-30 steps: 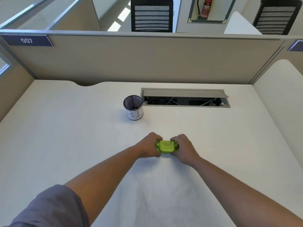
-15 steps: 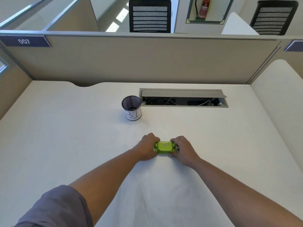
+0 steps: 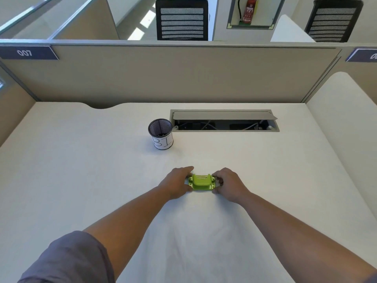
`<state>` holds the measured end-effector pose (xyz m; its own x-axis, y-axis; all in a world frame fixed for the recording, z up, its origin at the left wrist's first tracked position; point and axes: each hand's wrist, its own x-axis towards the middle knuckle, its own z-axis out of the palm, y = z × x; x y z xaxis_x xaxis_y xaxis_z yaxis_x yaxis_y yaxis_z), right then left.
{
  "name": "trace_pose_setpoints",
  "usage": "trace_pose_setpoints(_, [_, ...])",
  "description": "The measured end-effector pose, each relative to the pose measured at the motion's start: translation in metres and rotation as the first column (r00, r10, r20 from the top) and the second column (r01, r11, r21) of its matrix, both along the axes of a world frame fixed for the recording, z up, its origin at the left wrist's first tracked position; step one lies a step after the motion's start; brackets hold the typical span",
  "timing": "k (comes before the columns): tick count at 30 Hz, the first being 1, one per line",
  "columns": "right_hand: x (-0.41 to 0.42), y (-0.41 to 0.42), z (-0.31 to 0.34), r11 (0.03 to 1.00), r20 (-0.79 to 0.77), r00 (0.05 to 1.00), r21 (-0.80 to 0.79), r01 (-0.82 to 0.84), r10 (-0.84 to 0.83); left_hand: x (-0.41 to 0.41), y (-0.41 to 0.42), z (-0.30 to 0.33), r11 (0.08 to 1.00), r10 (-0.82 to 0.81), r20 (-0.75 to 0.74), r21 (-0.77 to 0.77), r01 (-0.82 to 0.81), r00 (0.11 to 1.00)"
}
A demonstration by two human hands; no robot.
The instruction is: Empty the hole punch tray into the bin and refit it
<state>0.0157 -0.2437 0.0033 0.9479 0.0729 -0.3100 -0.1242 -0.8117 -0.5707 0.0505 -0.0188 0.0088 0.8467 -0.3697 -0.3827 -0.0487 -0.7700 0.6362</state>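
A small lime-green hole punch rests on the white desk, its handle on top. My left hand grips its left end and my right hand grips its right end, fingers curled around the base. The tray underneath is hidden. A black mesh cup with a white paper label, the bin, stands upright farther back and to the left of the punch, apart from both hands.
An open cable hatch is set in the desk behind the punch, right beside the bin. Beige partition walls close the desk at the back and both sides. Office chairs stand beyond the partition.
Both hands stay on the hole punch ends. The punch now sits flat with more of its base showing; the fingers have shifted slightly outward.
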Motion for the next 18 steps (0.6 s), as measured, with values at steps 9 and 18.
trace_pose_setpoints(9, [0.009,0.002,0.004,0.997,-0.053,0.998,-0.070,0.017,-0.021,-0.001,-0.001,-0.003,1.000,-0.003,0.040,-0.017,0.004,0.999])
trace_pose_setpoints(18, [-0.001,0.000,0.011,0.997,-0.084,0.995,0.058,0.059,-0.054,-0.003,-0.005,0.008,1.000,-0.004,0.004,-0.019,0.004,1.000])
